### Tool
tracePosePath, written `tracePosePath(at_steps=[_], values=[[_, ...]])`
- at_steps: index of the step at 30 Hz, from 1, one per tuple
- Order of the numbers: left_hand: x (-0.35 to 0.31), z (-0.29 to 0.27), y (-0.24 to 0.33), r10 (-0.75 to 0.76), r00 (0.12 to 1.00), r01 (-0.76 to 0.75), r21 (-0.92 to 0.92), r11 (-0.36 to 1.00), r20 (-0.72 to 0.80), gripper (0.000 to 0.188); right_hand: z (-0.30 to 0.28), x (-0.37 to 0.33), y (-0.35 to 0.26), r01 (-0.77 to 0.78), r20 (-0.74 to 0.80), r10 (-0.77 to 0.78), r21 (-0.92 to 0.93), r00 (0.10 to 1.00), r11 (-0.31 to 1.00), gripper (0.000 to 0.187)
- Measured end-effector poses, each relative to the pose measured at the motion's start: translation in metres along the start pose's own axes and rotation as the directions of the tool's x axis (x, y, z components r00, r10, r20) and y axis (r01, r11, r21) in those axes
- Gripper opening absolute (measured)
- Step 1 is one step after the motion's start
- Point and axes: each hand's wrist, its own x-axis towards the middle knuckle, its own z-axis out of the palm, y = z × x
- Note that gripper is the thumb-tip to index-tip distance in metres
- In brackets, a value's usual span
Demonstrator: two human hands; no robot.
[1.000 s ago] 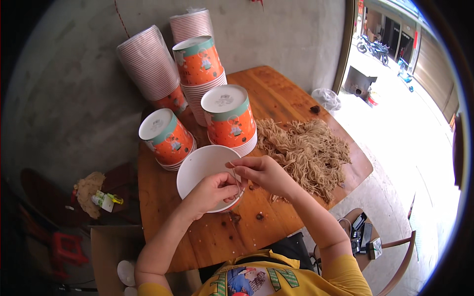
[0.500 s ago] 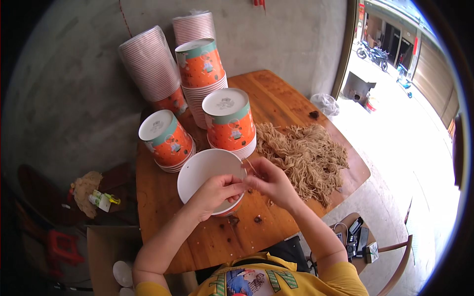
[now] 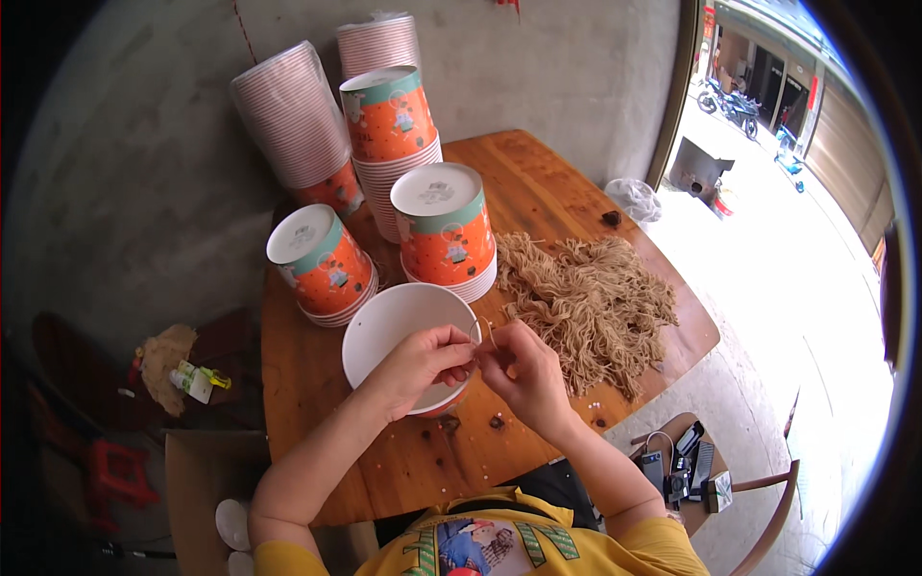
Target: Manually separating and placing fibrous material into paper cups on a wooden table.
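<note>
A paper bucket (image 3: 382, 331), white inside and orange outside, stands with its mouth up at the near middle of the table. A thin tan cord (image 3: 492, 331) loops up at its right rim. Over that rim, my left hand (image 3: 423, 370) is closed in a pinch at the cord, its fingertips partly hidden. My right hand (image 3: 528, 376) pinches the cord just outside the rim, close to the left fingertips. A small dark hole shows in the bucket's left wall. Beyond my right hand lies a heap of tan cords (image 3: 591, 307).
Upside-down stacks of orange buckets stand behind: a short stack (image 3: 327, 269), a middle stack (image 3: 442, 230) and a tall stack (image 3: 389, 125). A plastic-wrapped stack (image 3: 293, 115) leans at the wall. A cardboard box (image 3: 192, 480) sits left of the wooden table (image 3: 538, 451); a chair (image 3: 696, 518) holds small items at right.
My right hand has come down and turned, its fingers curling in at the cord. My left hand stays at the right rim. The whole view has shifted slightly.
</note>
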Motion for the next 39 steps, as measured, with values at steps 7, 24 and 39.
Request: tracePosePath(at_steps=[7, 24, 39], values=[[-0.002, -0.005, 0.003, -0.135, 0.987, 0.148, -0.186, 0.971, 0.084, 0.012, 0.011, -0.013, -0.007, 0.083, -0.002, -0.083, -0.042, 0.997, 0.996, 0.02], [-0.012, 0.01, 0.0, 0.341, 0.938, -0.27, 0.487, 0.831, -0.062, 0.02, -0.01, 0.001, -0.006, -0.082, 0.06, 0.083, -0.018, 0.995, 0.996, 0.03], [-0.02, 0.018, 0.0, 0.598, 0.791, -0.431, 0.811, 0.396, 0.129, 0.024, 0.002, 0.0, 0.002, -0.102, 0.04, 0.099, 0.08, 0.994, 0.992, 0.011]])
